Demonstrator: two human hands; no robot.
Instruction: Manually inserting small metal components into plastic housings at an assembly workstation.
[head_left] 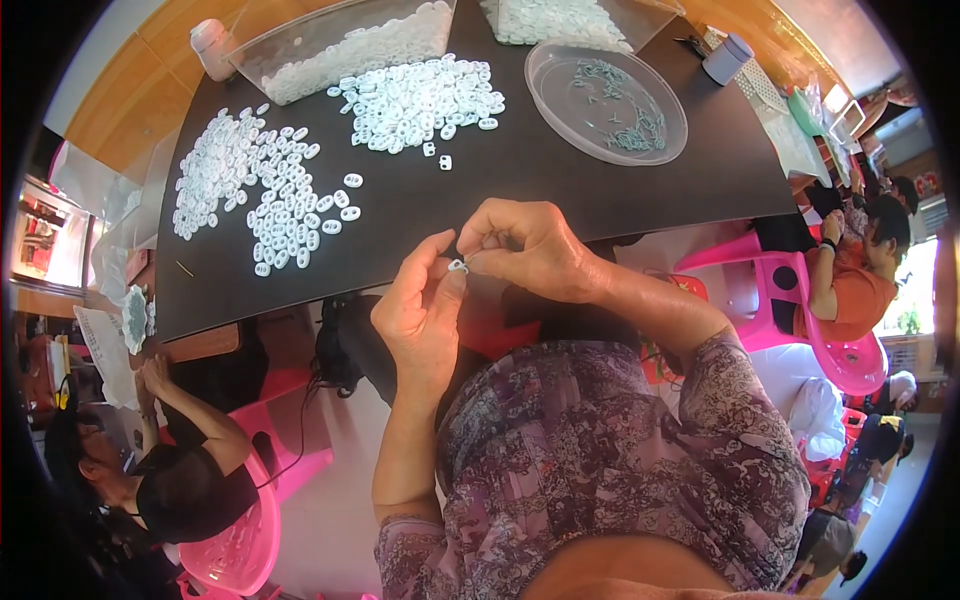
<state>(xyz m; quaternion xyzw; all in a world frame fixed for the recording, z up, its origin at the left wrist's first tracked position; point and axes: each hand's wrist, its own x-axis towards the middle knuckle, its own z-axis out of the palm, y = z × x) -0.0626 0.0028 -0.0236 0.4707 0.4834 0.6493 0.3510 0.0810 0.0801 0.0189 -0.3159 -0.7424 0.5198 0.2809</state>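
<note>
Just off the table's near edge, my left hand (418,318) pinches a small white plastic piece (457,266) between thumb and fingertips. My right hand (535,252) meets it there, thumb and forefinger pressed together at the piece; whatever they grip is too small to make out. Ahead lies a heap of small white plastic pieces (415,105), with two loose ones in front. On the left spreads a pile of oval white pieces with two dark openings (285,215). A round clear tray (540,110) at the right holds many tiny grey-green parts (640,132).
Clear bins (250,75) of white pieces stand along the far side of the dark table (450,200). A pinkish bottle (212,48) and a grey-lidded jar (728,58) flank them. People sit on pink chairs (235,545) to the left and right.
</note>
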